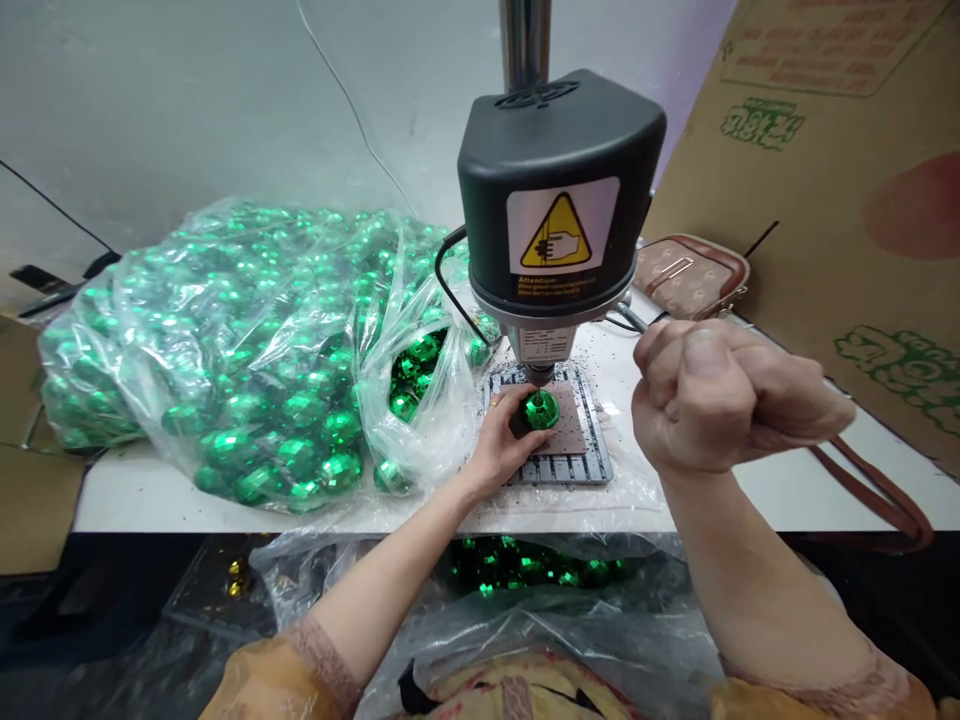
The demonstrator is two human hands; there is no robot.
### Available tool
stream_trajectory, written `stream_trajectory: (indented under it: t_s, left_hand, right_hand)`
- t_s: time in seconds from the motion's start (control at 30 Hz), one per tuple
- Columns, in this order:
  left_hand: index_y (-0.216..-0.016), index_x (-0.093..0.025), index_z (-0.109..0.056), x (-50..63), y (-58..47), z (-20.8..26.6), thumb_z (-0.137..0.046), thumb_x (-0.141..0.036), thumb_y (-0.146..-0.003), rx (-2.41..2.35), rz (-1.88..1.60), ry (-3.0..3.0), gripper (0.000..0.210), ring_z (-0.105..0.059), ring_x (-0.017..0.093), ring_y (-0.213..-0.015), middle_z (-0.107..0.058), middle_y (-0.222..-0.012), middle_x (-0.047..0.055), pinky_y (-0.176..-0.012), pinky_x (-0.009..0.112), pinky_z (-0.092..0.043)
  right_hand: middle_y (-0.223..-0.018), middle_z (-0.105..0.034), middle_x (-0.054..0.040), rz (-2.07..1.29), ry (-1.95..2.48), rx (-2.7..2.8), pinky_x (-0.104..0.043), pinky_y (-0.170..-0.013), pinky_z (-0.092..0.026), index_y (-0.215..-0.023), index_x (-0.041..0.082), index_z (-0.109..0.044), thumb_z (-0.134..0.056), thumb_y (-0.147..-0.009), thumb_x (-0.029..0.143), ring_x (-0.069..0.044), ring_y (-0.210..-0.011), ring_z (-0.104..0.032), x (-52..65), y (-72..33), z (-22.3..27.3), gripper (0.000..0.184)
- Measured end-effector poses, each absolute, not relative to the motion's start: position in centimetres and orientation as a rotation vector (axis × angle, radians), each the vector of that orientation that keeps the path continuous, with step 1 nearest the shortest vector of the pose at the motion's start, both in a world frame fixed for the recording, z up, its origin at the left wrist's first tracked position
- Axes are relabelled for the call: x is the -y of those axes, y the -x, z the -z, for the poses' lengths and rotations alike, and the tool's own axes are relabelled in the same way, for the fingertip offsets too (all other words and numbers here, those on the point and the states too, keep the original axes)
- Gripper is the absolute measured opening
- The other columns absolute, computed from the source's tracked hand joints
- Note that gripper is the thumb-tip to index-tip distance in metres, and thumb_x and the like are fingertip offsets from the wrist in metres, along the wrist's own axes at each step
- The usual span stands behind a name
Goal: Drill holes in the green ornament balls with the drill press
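My left hand (pixel 504 432) is closed around the side of a shiny green faceted ball (pixel 541 409), thumb in front and fingers behind. The ball sits on a flat board (pixel 574 425) over the slotted metal base (pixel 600 468) of a small bench drill press (pixel 559 190). Directly above the ball is the drill's chuck (pixel 538 375), and the bit meets the ball's top, where a dark spot shows. Raised at the right, my right hand (pixel 724 400) is wrapped in a fist around the drill press handle (pixel 636 313), which passes behind the fingers.
A big clear plastic bag (pixel 225 350) of green faceted balls fills the table's left side, its torn opening facing the drill. More green balls (pixel 525 565) lie in plastic below the table edge. A patterned handbag (pixel 690 275) and a large cardboard box (pixel 847 230) stand at right.
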State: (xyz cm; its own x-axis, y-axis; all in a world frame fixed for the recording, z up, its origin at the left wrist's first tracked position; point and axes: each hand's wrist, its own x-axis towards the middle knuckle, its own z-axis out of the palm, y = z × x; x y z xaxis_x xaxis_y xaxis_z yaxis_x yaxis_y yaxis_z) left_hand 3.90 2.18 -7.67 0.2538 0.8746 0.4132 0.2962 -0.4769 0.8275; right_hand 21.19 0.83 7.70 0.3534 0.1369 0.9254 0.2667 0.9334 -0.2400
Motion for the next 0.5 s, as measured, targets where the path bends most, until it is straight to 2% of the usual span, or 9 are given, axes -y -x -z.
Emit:
stream_trajectory:
  t_s: [0.2,0.37,0.5]
  left_hand:
    - [-0.131,-0.024,-0.065,-2.1,-3.9,7.5,-0.088,-0.034,-0.082,-1.051,-1.22,-1.918,0.055,-0.064,0.032,-0.126,-0.07,-0.13,0.011,-0.111,0.051,-0.05]
    - [-0.13,-0.024,-0.065,-2.1,-3.9,7.5,-0.088,-0.034,-0.082,-1.066,-1.223,-1.916,0.054,-0.064,0.031,-0.124,-0.069,-0.129,0.01,-0.108,0.05,-0.052]
    - [-0.131,-0.025,-0.064,-2.1,-3.9,7.4,-0.087,-0.034,-0.082,-1.059,-1.219,-1.913,0.055,-0.064,0.031,-0.125,-0.069,-0.13,0.011,-0.109,0.051,-0.051]
  right_hand:
    - [-0.055,-0.025,0.0065,0.078,0.326,1.221,-0.029,-0.046,-0.025,-0.066,0.019,-0.018,-0.053,-0.089,0.008,-0.004,-0.045,-0.023,-1.0,-21.2,-7.5,0.043]
    - [-0.053,-0.028,0.0058,0.094,0.321,1.238,-0.029,-0.045,-0.024,-0.063,0.019,-0.014,-0.055,-0.086,0.007,-0.004,-0.043,-0.027,-1.2,-21.3,-6.5,0.048]
    - [-0.052,-0.026,0.0055,0.072,0.409,1.218,-0.03,-0.045,-0.027,-0.06,0.018,-0.015,-0.056,-0.089,0.01,-0.004,-0.043,-0.028,-0.2,-21.2,-7.4,0.05]
